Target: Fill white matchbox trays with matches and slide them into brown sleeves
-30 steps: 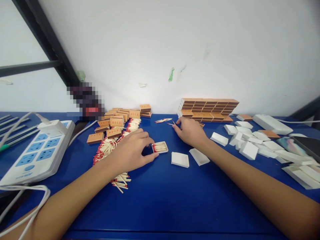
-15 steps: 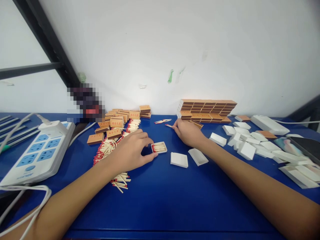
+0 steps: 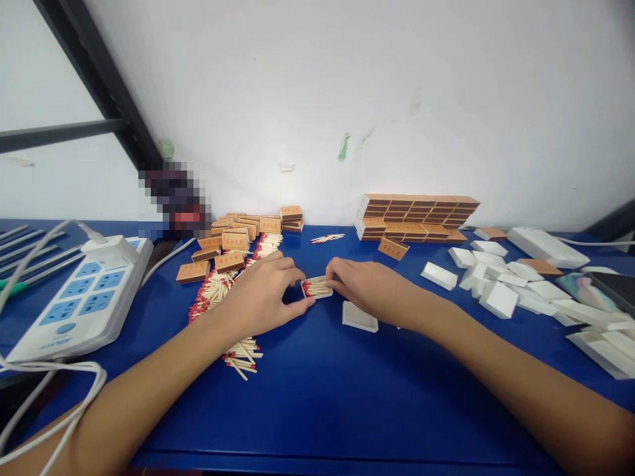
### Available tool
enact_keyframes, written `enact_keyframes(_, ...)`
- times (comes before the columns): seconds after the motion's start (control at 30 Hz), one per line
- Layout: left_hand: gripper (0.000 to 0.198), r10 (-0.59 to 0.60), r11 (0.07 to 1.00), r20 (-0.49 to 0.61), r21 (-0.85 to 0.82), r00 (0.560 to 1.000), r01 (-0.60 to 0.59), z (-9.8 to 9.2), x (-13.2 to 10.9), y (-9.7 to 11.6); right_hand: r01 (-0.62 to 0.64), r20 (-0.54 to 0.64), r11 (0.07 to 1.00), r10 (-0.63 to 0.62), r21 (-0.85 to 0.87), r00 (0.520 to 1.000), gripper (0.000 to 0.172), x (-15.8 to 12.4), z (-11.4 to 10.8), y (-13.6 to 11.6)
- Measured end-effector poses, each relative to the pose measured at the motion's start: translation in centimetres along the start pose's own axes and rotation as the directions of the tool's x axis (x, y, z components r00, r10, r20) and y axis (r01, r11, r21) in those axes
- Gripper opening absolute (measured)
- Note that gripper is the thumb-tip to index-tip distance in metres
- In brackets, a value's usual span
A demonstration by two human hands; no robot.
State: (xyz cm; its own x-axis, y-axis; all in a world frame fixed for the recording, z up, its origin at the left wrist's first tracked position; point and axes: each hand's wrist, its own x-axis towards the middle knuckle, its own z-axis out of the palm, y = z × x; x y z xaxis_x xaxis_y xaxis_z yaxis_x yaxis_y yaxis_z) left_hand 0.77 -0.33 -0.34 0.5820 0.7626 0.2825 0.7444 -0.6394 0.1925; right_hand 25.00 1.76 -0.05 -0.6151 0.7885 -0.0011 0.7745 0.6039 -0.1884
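Thumb and fingers of my left hand (image 3: 270, 291) grip the left end of a small white matchbox tray (image 3: 325, 295). Red-tipped matches (image 3: 313, 287) lie side by side in that tray. At its right end, my right hand (image 3: 360, 284) has its fingertips pinched together over the rim; whatever they hold is hidden. Just below my right hand rests an empty white tray (image 3: 360, 317). A long heap of loose matches (image 3: 213, 291) spreads beside and behind my left hand. Farther back lies a small group of matches (image 3: 327, 238).
Closed matchboxes (image 3: 417, 215) are stacked in rows against the wall, with one matchbox (image 3: 393, 248) tilted in front. More matchboxes (image 3: 233, 241) pile up at back left. White trays (image 3: 499, 299) are heaped on the right. A power strip (image 3: 82, 297) with cables stands on the left.
My right hand has come from the back, where it held a match, toward me and left to the filled tray. My left hand keeps its grip on the tray.
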Motion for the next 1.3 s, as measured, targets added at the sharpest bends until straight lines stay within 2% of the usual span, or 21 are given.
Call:
enact_keyframes(0.1,0.029,0.004,1.0,0.006,-0.013,1.0,-0.004,0.0,0.0,0.0,-0.011,-0.015,0.998,0.01,-0.068,1.0,0.013,0.3,0.5,0.0)
enact_keyframes(0.2,0.027,0.009,1.0,0.009,-0.021,1.0,-0.009,0.0,0.0,0.0,0.005,-0.033,0.998,-0.007,-0.06,0.999,0.012,0.3,0.7,0.2)
enact_keyframes(0.37,0.025,0.02,0.999,0.009,-0.026,1.0,-0.02,0.1,0.0,0.0,0.089,-0.076,0.996,-0.087,0.029,0.993,0.013,0.2,1.0,0.6)
enact_keyframes(0.53,0.027,0.023,1.0,0.011,-0.016,1.0,-0.023,0.0,0.0,0.1,0.151,-0.171,0.979,-0.127,0.135,0.977,0.015,0.2,0.9,0.6)
enact_keyframes(0.7,0.028,0.027,0.999,0.026,-0.028,0.999,-0.026,-0.1,0.0,0.1,0.262,-0.212,0.93,-0.21,0.259,0.955,0.025,0.2,0.8,0.5)
enact_keyframes(0.8,0.03,0.022,0.999,0.025,-0.025,0.999,-0.021,-0.1,0.0,0.0,0.196,-0.285,0.94,-0.113,0.279,0.952,0.025,1.2,0.6,1.8)
enact_keyframes(0.9,0.03,0.018,0.999,0.019,-0.038,1.0,-0.017,-0.1,0.0,0.0,0.052,-0.342,0.976,0.024,0.212,0.939,0.018,2.9,0.4,4.2)
enact_keyframes(0.93,0.03,0.017,0.999,0.019,-0.039,1.0,-0.016,0.0,0.0,0.0,0.011,-0.34,0.985,0.049,0.171,0.939,0.022,3.5,0.3,5.1)
enact_keyframes(1.07,0.031,0.012,0.999,0.019,-0.033,1.0,-0.012,0.0,-0.1,0.1,-0.055,-0.307,0.997,0.035,-0.057,0.951,0.036,5.5,0.5,7.3)
enact_keyframes(1.17,0.029,0.021,0.999,0.014,-0.036,1.0,-0.02,0.0,-0.1,0.1,-0.087,-0.288,0.983,0.038,-0.16,0.957,0.032,6.3,0.9,7.6)
enact_keyframes(1.3,0.029,0.016,0.999,0.012,-0.037,1.0,-0.016,0.0,-0.1,0.0,-0.107,-0.314,0.98,0.05,-0.167,0.948,0.022,6.3,1.3,7.4)
